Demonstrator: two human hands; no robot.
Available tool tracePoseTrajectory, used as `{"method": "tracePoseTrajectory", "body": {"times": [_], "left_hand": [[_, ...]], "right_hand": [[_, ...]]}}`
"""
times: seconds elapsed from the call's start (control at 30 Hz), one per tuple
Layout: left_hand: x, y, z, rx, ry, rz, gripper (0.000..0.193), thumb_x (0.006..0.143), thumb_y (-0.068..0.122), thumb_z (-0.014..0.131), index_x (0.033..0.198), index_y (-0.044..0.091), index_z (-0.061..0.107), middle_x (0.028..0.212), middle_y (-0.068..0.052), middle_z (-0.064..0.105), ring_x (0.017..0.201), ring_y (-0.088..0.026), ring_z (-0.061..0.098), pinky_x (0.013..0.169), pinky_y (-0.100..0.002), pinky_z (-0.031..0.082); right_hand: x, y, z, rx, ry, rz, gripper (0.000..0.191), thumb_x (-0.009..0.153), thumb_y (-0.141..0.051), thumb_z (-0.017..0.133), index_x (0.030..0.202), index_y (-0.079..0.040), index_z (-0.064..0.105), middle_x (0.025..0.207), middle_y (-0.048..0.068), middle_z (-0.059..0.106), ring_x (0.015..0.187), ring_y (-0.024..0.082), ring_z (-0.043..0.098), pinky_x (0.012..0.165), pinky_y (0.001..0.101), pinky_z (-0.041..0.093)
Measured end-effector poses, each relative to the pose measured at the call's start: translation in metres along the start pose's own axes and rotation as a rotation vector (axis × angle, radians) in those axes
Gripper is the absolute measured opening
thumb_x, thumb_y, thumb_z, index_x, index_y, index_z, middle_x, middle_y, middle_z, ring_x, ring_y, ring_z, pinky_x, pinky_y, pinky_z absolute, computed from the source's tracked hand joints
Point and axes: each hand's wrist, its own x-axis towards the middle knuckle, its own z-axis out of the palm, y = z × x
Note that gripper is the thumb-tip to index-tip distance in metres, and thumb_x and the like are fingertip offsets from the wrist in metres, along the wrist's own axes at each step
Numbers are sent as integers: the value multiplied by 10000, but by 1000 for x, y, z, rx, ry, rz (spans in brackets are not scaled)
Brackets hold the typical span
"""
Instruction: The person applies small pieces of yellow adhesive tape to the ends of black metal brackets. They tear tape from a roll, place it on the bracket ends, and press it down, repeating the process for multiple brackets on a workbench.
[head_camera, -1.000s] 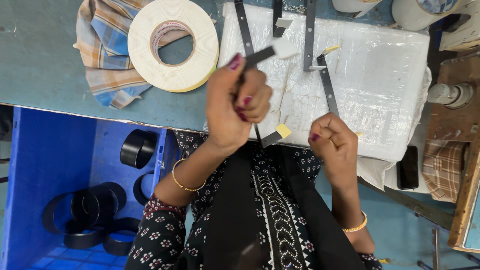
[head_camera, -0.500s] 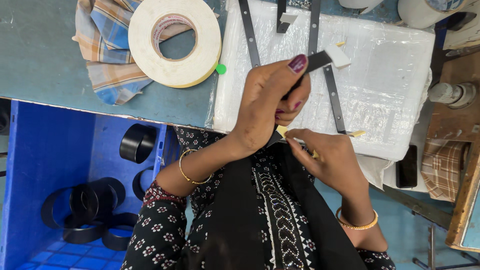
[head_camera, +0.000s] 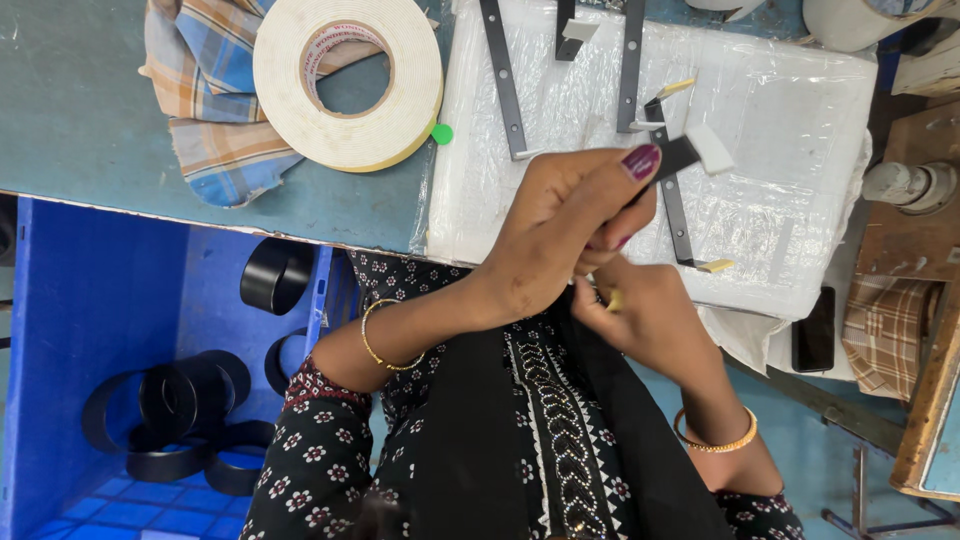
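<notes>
My left hand grips a thin black strip that has a white tape tab at its far end, holding it over the plastic-wrapped white slab. My right hand sits just below and under the left one, pinching the strip's near end, where a bit of yellow backing shows. Several more black strips lie on the slab: one at its left, one in the middle and one beside my hands.
A large roll of white foam tape lies on a checked cloth on the teal table. A blue crate with black rings stands below left. A dark phone and wooden pieces are at right.
My left hand has swung from the slab's left side to the right and up with the strip. My right hand moved in beneath it onto the strip's near end.
</notes>
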Motion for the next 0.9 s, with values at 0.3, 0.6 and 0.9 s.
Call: {"method": "tracePoseTrajectory", "body": {"times": [0.3, 0.6, 0.9], "left_hand": [[-26, 40, -1, 154, -94, 25, 497, 1151, 365, 458, 783, 41, 539, 639, 17, 482, 520, -40, 381, 471, -226, 284], [-24, 27, 6, 164, -174, 46, 526, 1188, 307, 459, 793, -22, 569, 650, -29, 528, 560, -53, 415, 503, -242, 315], [-35, 47, 1, 197, -183, 157, 485, 1139, 320, 461, 807, -7, 593, 576, -41, 539, 455, -81, 461, 462, -250, 361]], "right_hand": [[-14, 46, 10, 937, 278, 564, 98, 945, -20, 566, 1034, -13, 606, 630, -63, 496, 466, 14, 362, 407, 183, 269], [-32, 4, 18, 679, 126, 218, 33, 915, 27, 606, 946, 23, 613, 821, 4, 673, 701, 66, 539, 612, 235, 410], [-36, 30, 33, 1094, 100, 374, 360, 1102, -126, 518, 750, -50, 499, 612, -44, 427, 524, 48, 357, 470, 236, 246]]}}
